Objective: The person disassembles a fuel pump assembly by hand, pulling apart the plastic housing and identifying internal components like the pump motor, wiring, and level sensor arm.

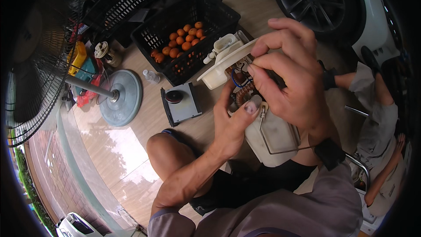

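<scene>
We hold the cream plastic assembly (276, 142) above our lap (254, 182), cap (215, 75) tilted, presumably to reach beneath it. Our left hand (232, 125) curls around its middle, seemingly steadying it; our right hand (287, 72) pinches, nearly closed, some small part by the blue wire (235, 80), exactly which we cannot tell. Beyond, on the floor (147, 109), sits a black crate (177, 78) corralling oranges (187, 38).

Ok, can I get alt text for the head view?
A seated person holds a cream fuel-pump module, left hand gripping it near a brown corrugated hose, right hand at blue wires under its cap. Beyond, on the floor: a black crate of orange fruit and a pedestal fan.
</scene>
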